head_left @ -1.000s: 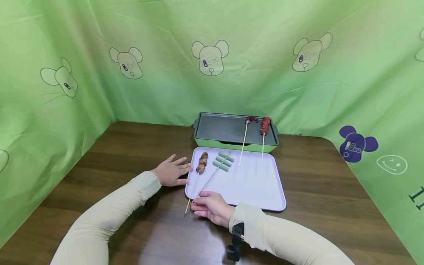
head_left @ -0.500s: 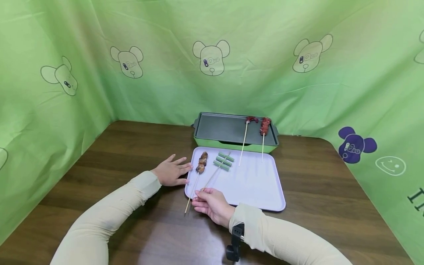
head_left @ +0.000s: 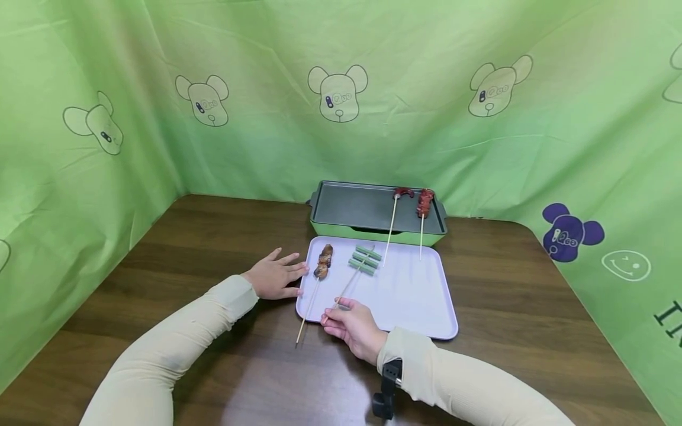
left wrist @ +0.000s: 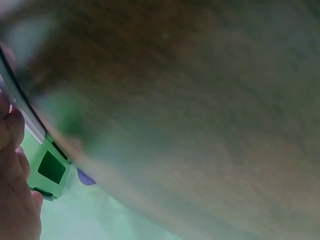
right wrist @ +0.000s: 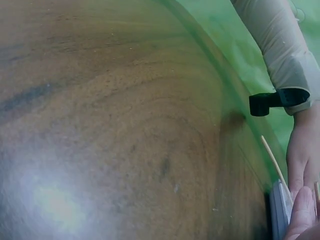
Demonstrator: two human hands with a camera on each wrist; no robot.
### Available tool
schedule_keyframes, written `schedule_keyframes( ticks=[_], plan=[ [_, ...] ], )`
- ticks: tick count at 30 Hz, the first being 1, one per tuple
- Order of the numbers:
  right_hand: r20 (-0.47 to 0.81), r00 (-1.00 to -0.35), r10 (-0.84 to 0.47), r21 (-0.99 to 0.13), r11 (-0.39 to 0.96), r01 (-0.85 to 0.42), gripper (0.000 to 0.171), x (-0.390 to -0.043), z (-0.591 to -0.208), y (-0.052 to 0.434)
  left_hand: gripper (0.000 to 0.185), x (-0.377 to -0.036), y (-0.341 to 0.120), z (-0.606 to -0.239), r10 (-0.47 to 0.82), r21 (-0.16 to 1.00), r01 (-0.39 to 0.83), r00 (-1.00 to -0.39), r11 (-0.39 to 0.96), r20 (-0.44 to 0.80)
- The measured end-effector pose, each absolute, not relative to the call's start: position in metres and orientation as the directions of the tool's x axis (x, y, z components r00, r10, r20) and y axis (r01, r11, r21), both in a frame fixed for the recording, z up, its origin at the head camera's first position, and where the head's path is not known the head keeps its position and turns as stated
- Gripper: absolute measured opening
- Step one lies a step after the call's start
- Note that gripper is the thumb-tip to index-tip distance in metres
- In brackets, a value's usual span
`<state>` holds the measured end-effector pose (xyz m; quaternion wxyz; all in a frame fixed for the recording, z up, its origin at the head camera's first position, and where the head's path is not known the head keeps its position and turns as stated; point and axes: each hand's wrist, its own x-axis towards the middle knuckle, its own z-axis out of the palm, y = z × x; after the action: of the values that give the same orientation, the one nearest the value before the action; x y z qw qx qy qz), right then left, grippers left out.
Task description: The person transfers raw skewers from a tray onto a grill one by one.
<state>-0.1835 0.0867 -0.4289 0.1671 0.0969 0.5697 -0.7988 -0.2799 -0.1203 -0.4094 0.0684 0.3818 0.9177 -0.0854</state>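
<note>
In the head view, my right hand (head_left: 354, 330) pinches the stick of a skewer with green vegetable pieces (head_left: 365, 260) over the near edge of a pale lilac tray (head_left: 412, 299). Whether the green pieces touch the tray I cannot tell. My left hand (head_left: 274, 277) lies with fingers spread, its fingertips at the tray's left edge. A browned meat skewer (head_left: 322, 263) lies on the tray's left side, its stick poking past the near edge. The right wrist view catches that bare stick end (right wrist: 273, 161) beside the tray's rim (right wrist: 278, 207).
Behind the tray stands a green grill with a dark plate (head_left: 348, 204). At its right end lie a curled dark red skewer (head_left: 403, 192) and a red meat skewer (head_left: 424, 203), sticks reaching over the tray. A printed green curtain (head_left: 266, 148) encloses the wooden table (head_left: 245, 355).
My right hand has moved to the right and slightly away from me, and the green vegetable skewer has shifted right with it. My left hand stays at the tray's edge.
</note>
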Motion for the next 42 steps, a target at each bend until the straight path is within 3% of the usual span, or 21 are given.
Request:
schedule_keyframes(
  ticks=[5,10,33,42],
  plan=[
    [-0.316,-0.942,-0.109,-0.889,-0.312,0.334,0.063,-0.185,-0.428,0.089,0.060,-0.279,-0.119,-0.408,0.690,-0.116,0.715,-0.697,0.690,-0.193],
    [-0.312,-0.945,-0.097,-0.890,-0.318,0.327,0.074,-0.187,-0.430,0.092,0.060,-0.279,-0.119,-0.408,0.692,-0.123,0.716,-0.696,0.687,-0.192],
    [-0.341,-0.921,-0.190,-0.907,-0.193,0.375,0.084,-0.165,-0.419,0.104,0.061,-0.281,-0.118,-0.407,0.689,-0.125,0.717,-0.695,0.686,-0.206],
    [-0.345,-0.897,-0.276,-0.902,-0.167,0.398,0.085,-0.156,-0.390,0.109,0.061,-0.280,-0.118,-0.408,0.697,-0.120,0.723,-0.689,0.680,-0.201]
  ],
)
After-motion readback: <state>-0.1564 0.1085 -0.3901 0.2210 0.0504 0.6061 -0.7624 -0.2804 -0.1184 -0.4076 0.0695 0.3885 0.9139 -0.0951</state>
